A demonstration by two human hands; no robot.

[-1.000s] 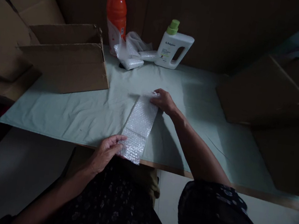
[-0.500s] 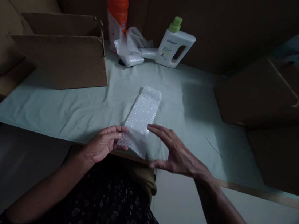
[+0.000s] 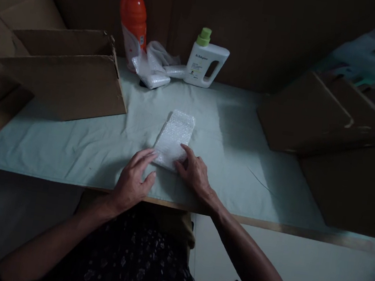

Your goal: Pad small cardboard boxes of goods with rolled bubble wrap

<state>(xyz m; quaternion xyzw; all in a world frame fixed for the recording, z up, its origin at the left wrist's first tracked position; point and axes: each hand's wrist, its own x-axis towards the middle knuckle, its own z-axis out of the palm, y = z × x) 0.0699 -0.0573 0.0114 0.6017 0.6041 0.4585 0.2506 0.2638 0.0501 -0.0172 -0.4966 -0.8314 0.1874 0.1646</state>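
A bubble-wrapped flat packet [image 3: 175,132] lies on the cloth in front of me, its near end folded over into a shorter shape. My left hand [image 3: 133,182] is open at the packet's near left corner, fingertips touching the wrap and thumb held apart. On the right side, my right hand [image 3: 195,171] rests with its index finger and thumb spread on the packet's edge and folded end. Its other fingers are partly hidden. What the bubble wrap contains cannot be made out.
A pale green cloth [image 3: 226,164] covers the table. Behind stand an orange bottle [image 3: 133,13], a white jug with a green cap [image 3: 206,64] and bubble-wrapped pieces [image 3: 156,79]. Cardboard boxes flank both sides, one on the left [image 3: 86,90] and others on the right [image 3: 301,114].
The loose near end of the bubble wrap is now folded onto the packet. My right hand has moved in to touch it, and my left hand has let go of the loose end.
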